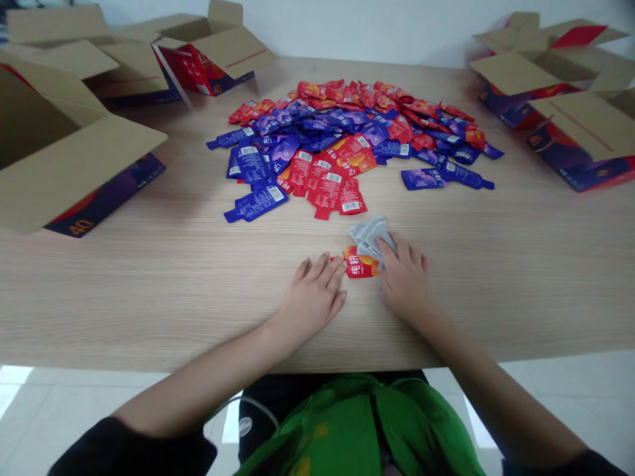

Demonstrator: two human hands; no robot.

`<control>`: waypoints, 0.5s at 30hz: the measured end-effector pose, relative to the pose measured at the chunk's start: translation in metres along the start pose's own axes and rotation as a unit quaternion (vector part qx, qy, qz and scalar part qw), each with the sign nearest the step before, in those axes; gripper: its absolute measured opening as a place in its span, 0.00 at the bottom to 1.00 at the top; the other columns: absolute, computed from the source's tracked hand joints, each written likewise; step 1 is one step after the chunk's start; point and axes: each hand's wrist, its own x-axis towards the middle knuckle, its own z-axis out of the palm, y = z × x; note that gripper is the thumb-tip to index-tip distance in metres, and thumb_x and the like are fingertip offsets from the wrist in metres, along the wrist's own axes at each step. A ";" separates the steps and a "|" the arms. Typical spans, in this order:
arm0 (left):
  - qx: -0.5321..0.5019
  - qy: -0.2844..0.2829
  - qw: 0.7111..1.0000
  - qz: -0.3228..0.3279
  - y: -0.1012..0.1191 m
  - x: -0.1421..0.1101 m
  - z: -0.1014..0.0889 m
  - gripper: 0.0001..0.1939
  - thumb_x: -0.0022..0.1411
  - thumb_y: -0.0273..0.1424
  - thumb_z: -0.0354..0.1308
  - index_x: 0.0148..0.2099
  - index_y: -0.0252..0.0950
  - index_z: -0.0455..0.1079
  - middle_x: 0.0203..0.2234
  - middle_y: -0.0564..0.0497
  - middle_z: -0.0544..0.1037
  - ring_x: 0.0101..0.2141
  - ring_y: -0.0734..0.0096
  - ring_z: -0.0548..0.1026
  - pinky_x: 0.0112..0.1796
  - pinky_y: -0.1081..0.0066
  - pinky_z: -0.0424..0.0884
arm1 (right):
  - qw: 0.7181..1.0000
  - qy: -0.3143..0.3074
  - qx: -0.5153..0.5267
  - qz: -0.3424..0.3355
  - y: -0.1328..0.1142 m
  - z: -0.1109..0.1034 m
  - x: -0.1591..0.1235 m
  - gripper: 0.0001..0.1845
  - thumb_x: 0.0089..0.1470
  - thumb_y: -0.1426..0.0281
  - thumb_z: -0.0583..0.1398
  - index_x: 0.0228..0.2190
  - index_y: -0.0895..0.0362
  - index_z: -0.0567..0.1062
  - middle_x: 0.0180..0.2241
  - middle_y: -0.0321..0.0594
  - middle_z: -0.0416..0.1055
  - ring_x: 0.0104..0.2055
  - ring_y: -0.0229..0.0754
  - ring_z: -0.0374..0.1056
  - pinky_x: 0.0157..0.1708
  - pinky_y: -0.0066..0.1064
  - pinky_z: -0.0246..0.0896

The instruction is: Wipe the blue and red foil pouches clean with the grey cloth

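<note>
A red pouch (361,266) with orange fruit printing lies flat on the table between my hands. Fingers outstretched, my left hand (311,294) rests on the pouch's left end. My right hand (407,277) is closed on a bunched grey-white cloth (371,237), which lies over the pouch's right part and hides it. Beyond my hands spreads a heap of pouches: red ones (325,188) with barcodes in front, purple-blue ones (262,201) to the left and right, more red ones at the back.
Open cardboard boxes (89,172) stand at the left of the wooden table (149,297). More open boxes (585,125) stand at the right. A pale wall (377,30) rises behind. The table's front edge runs just before my green-clad torso (337,430).
</note>
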 end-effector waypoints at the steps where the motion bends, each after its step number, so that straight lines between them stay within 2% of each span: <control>1: 0.000 0.001 1.000 0.002 -0.001 0.000 0.001 0.29 0.76 0.39 0.47 0.72 0.33 0.58 0.70 0.45 0.62 0.68 0.51 0.61 0.61 0.47 0.64 | 1.000 -0.002 -0.002 0.016 0.009 0.001 -0.003 0.31 0.62 0.72 0.51 0.65 0.61 0.65 0.67 0.57 0.59 0.59 0.62 0.61 0.54 0.54 0.59; 4: -0.003 0.000 1.000 0.008 -0.002 0.001 0.004 0.29 0.76 0.39 0.46 0.72 0.32 0.58 0.70 0.44 0.62 0.68 0.50 0.61 0.62 0.46 0.63 | 0.999 -0.014 0.013 0.043 0.032 0.003 -0.005 0.31 0.61 0.74 0.50 0.65 0.61 0.65 0.66 0.59 0.59 0.58 0.63 0.62 0.53 0.57 0.62; 7: -0.005 -0.001 1.000 0.012 -0.003 0.001 0.004 0.29 0.76 0.39 0.47 0.72 0.32 0.59 0.69 0.43 0.62 0.68 0.49 0.61 0.61 0.46 0.64 | 0.996 0.005 0.071 0.048 0.036 -0.005 0.007 0.30 0.59 0.77 0.49 0.62 0.64 0.68 0.62 0.61 0.62 0.58 0.60 0.63 0.54 0.55 0.62; 9: -0.006 0.003 1.000 0.011 -0.003 0.001 0.003 0.29 0.75 0.39 0.47 0.72 0.31 0.59 0.70 0.43 0.62 0.67 0.48 0.61 0.60 0.46 0.64 | 0.992 0.048 0.111 0.030 0.021 -0.013 0.019 0.31 0.59 0.78 0.48 0.62 0.65 0.67 0.61 0.62 0.62 0.59 0.58 0.62 0.57 0.52 0.61; 11: -0.007 0.009 1.000 0.010 -0.002 0.000 0.001 0.28 0.75 0.39 0.47 0.71 0.31 0.60 0.69 0.42 0.62 0.67 0.48 0.62 0.60 0.46 0.64 | 0.988 0.072 0.132 -0.018 -0.006 -0.018 0.027 0.33 0.59 0.78 0.49 0.65 0.63 0.65 0.64 0.60 0.59 0.60 0.57 0.60 0.57 0.50 0.59; 15: -0.012 -0.005 1.000 0.007 -0.002 0.001 -0.003 0.26 0.74 0.39 0.50 0.67 0.30 0.67 0.64 0.40 0.70 0.63 0.48 0.67 0.60 0.47 0.64 | 0.990 0.015 0.092 -0.108 -0.054 -0.010 0.027 0.29 0.64 0.73 0.50 0.63 0.55 0.69 0.67 0.52 0.60 0.58 0.57 0.60 0.51 0.49 0.58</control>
